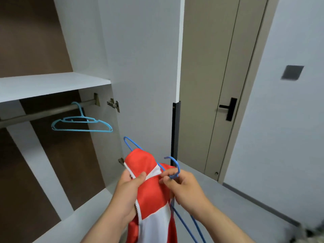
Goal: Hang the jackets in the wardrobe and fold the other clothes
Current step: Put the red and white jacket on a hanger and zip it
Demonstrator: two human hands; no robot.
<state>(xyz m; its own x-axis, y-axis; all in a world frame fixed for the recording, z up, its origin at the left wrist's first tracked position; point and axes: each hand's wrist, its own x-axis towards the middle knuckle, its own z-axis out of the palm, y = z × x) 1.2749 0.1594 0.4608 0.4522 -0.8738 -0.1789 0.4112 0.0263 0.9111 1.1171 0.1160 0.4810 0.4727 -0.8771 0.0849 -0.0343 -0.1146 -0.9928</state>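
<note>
Left grip (129,183) pinches the red-and-white jacket (154,195); right grip (184,187) holds the blue hanger (177,166) (one arm inside the fabric). Seemingly mid-threading; next the hook must catch the rail (43,112).

Light-blue hanger (78,120) on wardrobe rail (43,113)

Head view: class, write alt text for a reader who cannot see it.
A left hand grips a red and white zip jacket while the right hand pinches the hook of the dark blue hanger partly inside it. Behind, a light blue hanger hangs on the rail of the open wardrobe.
</note>
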